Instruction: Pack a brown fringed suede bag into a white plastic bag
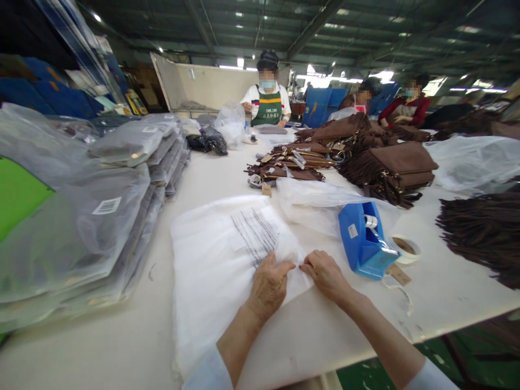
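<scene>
A stack of white translucent plastic bags [207, 281] with dark printed lines of text lies flat on the table in front of me. My left hand [268, 287] is over its right part, fingers closed on the crumpled edge of the top bag. Close beside it, my right hand [327, 276] pinches the same bag at its right corner. Between the two hands the film is bunched up. A blue tape dispenser [357, 246] stands just right of my right hand, with a roll of tape [406, 248] beside it.
Grey bagged goods [117, 189] are piled high at left. Brown fringed bags [400, 162] lie at the back right, with more fringe [479, 230] near the right edge. A hang tag [400, 274] lies by the dispenser. Across the table stands a person in a green apron [268, 108].
</scene>
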A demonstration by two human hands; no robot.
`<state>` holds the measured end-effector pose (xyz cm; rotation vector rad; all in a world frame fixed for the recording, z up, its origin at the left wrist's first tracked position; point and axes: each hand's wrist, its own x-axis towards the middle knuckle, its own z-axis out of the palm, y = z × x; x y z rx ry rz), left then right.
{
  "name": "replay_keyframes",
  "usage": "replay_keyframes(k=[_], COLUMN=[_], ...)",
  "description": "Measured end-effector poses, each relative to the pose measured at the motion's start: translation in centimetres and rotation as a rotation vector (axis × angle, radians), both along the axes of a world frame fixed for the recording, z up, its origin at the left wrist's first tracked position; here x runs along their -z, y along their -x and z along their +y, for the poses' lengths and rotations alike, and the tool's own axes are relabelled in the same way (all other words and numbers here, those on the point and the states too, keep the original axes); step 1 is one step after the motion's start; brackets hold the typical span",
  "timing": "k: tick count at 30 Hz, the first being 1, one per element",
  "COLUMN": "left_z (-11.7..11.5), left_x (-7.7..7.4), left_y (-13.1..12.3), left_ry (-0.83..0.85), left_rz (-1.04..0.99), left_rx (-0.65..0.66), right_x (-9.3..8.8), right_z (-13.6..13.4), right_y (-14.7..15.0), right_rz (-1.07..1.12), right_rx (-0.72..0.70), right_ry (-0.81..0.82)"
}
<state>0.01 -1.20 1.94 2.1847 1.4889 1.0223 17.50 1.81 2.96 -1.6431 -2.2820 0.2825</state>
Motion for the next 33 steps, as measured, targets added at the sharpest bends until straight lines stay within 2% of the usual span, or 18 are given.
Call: replay_keyframes(k=[7, 12, 16, 20, 23, 26, 33], left_z=[0.1, 0.1, 0.1, 0.1, 0.1, 0.2, 0.0], left_x=[0.0, 0.0, 0.0, -0.1, -0.1, -0.2, -0.3], left_y=[0.0, 0.0, 0.0, 0.0, 0.0, 0.0, 0.0], left_ry=[0.009, 0.012, 0.015, 0.019, 0.016, 0.017, 0.02], left_rz=[-0.029, -0.048, -0.045, -0.043, -0.04, -0.037, -0.036], left_rx=[0.008, 0.008, 0.007, 0.005, 0.006, 0.001, 0.003], right_x=[-1.1, 0.9, 2.1, 0.8, -0.6, -1.0, 1.5], right_z=[0.0, -2.1, -3.7, -3.6, -2.8, -2.3, -3.8], right_y=[-1.1, -2.7, -1.8, -0.2, 0.2, -0.1, 0.1], right_rz=[-0.061, -0.115, -0.251, -0.334, -0.337, -0.317, -0.313], right_rx=[-0.072, -0.087, -0.053, -0.101, -0.133, -0.145, -0.097], right_ry=[-0.073, -0.125, -0.291, -0.413, -0.405, -0.374, -0.39])
